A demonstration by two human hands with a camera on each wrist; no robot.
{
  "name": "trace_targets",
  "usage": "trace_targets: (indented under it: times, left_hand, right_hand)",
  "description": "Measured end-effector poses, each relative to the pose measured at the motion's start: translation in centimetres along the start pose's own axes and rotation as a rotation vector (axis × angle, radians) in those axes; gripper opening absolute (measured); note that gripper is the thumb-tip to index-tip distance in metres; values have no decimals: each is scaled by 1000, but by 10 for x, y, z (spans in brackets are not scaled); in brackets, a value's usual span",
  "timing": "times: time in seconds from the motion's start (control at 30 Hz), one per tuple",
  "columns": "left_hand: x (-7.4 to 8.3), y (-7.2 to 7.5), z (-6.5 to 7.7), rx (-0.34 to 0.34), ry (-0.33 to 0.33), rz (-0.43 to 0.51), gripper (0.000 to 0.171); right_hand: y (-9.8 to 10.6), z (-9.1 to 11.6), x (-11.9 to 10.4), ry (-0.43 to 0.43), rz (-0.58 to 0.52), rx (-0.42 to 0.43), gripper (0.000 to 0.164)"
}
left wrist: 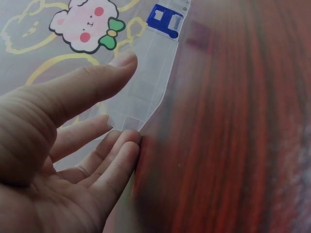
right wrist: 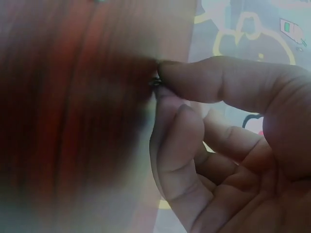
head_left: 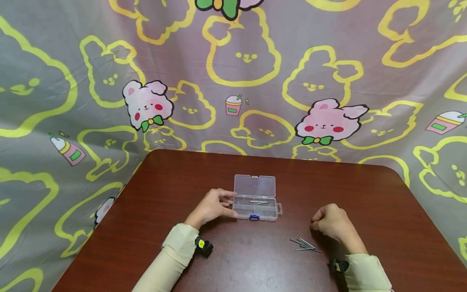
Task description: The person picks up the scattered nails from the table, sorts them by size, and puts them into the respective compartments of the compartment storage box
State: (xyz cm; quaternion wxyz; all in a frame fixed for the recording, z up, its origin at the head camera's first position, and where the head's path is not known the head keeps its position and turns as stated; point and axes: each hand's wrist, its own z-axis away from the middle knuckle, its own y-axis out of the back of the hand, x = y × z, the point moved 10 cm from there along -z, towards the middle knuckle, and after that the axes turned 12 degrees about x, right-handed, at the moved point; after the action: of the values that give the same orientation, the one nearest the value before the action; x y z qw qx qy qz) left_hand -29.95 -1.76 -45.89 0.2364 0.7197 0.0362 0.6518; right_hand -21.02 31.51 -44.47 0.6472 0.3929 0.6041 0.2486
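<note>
A clear plastic compartment box point(head_left: 265, 213) with a blue latch point(head_left: 254, 217) stands on the table with its lid point(head_left: 254, 185) raised. Thin metal rods point(head_left: 260, 202) lie in its back compartment. My left hand point(head_left: 213, 207) is at the box's left end, thumb by the front corner and fingertips at the side; the left wrist view shows these fingers loosely extended against the clear wall point(left wrist: 146, 92). To the right of the box, my right hand point(head_left: 333, 223) pinches a small metal piece point(right wrist: 155, 82) between thumb and forefinger; most of it is hidden.
Several thin metal rods point(head_left: 304, 244) lie in a loose pile on the brown table point(head_left: 226, 251), in front of and left of the right hand. A hanging tab point(head_left: 279, 208) sticks out from the box's right end. A patterned curtain point(head_left: 255, 97) hangs behind the table.
</note>
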Motion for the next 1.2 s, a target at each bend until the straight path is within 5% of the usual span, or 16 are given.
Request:
trace_targets:
  times: [0.77,1.03,1.2]
  left_hand:
    - [-1,-2,0,0,-4,-13,67]
    - [0,0,0,8,-15,-22,66]
    - [1,1,1,4,-10,-26,68]
  right_hand:
    - [-5,-3,-11,57,130,31,13]
    - [1,-1,-15,110,14,-40,15]
    - [-3,1,-15,76,-137,-155,17]
